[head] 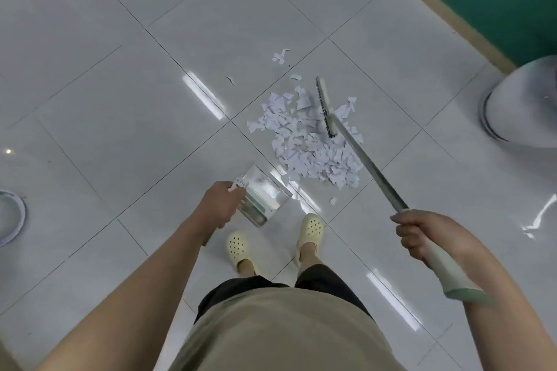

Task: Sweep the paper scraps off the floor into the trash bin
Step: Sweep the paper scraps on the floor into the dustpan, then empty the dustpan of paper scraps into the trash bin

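A pile of white paper scraps point(313, 144) lies on the white tiled floor in front of my feet, with a few stray bits point(281, 56) farther off. My right hand point(422, 233) grips the long broom handle point(370, 166). The broom head point(325, 105) rests at the far right side of the pile. My left hand point(221, 205) holds the dustpan point(262, 194) by its handle, its mouth set close to the near left edge of the pile. A white trash bin point(524, 102) stands at the right edge of view, blurred.
A green wall with a beige skirting point(446, 3) runs along the top right. A round white object point(12, 217) sits at the left edge. My feet in pale yellow clogs point(310, 229) stand just behind the dustpan.
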